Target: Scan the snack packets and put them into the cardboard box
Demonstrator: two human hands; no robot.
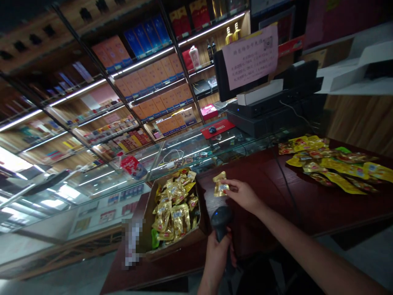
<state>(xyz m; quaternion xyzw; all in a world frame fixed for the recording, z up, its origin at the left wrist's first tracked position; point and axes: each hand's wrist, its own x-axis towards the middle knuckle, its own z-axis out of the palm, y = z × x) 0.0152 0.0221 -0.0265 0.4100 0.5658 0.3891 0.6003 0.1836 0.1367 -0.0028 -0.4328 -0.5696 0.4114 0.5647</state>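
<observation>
To do this well, it seems best to keep the small shiny gold foil packet point(220, 185), at twelve o'clock from the dark grey handheld scanner point(221, 216), flat and steady over the dark red-brown tabletop point(260, 176). The right hand point(244, 196) has its fingers nearly closed, pinching the packet's three-o'clock edge. The left hand point(215, 252) has its fingers wrapped around the scanner's handle; whether one presses a trigger, I cannot tell.
</observation>
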